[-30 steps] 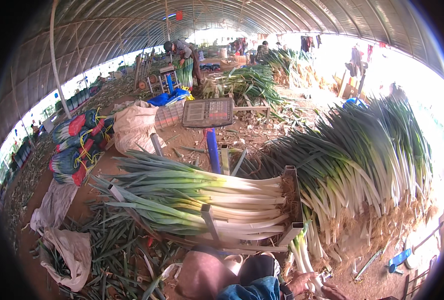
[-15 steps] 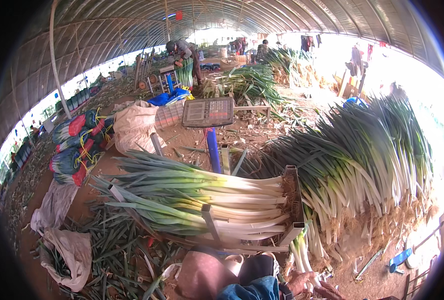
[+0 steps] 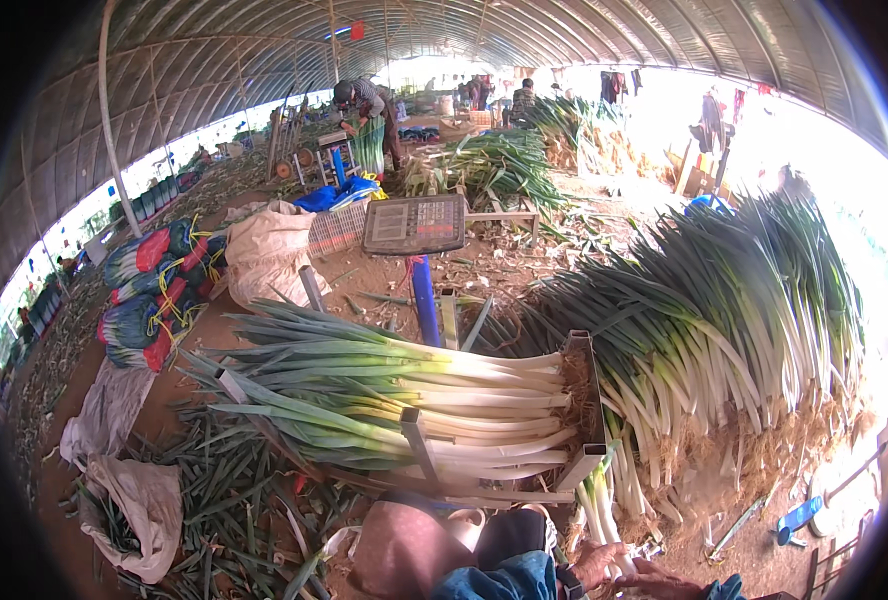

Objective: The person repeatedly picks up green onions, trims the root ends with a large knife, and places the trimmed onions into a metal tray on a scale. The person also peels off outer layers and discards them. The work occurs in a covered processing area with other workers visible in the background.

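A small bunch of leeks (image 3: 604, 500) stands upright at the bottom edge, roots up, beside the rack's right end. My left hand (image 3: 592, 566) is closed around its white stalks. My right hand (image 3: 664, 580) lies just right of it, low in the picture and partly cut off; what it holds is hidden. Both wrists wear blue sleeves. In front of me a metal rack (image 3: 586, 400) carries a stack of trimmed leeks (image 3: 414, 400) laid flat, white ends to the right.
A large heap of untrimmed leeks (image 3: 724, 330) lies to the right. A scale (image 3: 414, 222) on a blue post stands behind the rack. Bundled leeks (image 3: 149, 290), white sacks (image 3: 264, 255) and leaf trimmings (image 3: 234, 500) are to the left. People work farther back.
The small bunch of leeks in my hands has shifted slightly; otherwise nothing has visibly moved.
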A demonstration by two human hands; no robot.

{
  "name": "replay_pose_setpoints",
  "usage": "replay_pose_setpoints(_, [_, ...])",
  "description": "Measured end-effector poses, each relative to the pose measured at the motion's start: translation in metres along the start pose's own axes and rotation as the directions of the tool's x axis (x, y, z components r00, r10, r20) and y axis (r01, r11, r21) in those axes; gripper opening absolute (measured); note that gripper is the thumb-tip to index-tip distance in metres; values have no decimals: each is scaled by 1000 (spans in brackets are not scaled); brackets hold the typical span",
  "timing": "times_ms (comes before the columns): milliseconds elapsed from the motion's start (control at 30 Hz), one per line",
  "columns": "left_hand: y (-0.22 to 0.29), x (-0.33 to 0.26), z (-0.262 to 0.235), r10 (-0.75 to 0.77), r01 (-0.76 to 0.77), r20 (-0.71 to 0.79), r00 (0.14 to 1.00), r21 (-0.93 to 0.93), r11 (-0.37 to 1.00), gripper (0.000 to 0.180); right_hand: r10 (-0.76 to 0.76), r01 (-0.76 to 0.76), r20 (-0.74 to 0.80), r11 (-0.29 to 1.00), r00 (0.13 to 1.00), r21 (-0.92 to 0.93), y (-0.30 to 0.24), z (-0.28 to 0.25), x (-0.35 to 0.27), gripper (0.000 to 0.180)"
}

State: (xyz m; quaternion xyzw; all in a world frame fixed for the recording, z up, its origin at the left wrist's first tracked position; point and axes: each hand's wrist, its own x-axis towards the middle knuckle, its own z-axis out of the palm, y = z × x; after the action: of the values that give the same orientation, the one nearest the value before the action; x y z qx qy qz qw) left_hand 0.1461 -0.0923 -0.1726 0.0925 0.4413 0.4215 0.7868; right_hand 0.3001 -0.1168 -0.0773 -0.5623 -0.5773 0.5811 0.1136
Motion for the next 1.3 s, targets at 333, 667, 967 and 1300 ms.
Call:
replay_pose_setpoints(333, [7, -15, -9, -25, 36, 106, 994, -95, 995, 21, -234, 261, 161, 950, 959, -170, -2, 4, 16, 32])
replay_pose_setpoints(667, [2, -1, -25, 102, -149, 188, 977, 255, 955, 12, -485, 545, 249, 767, 838, -338, 47, -27, 39, 48])
replay_pose_setpoints(967, [4, -24, -9, -303, 306, 48, 952, -133, 943, 9, -419, 447, 199, 886, 886, -122, 32, -10, 43, 36])
replay_pose_setpoints(1300, [23, -64, -16, 232, -510, 552, 801, 426, 747, 24, -213, 224, 169, 973, 962, -49, 25, -10, 25, 52])
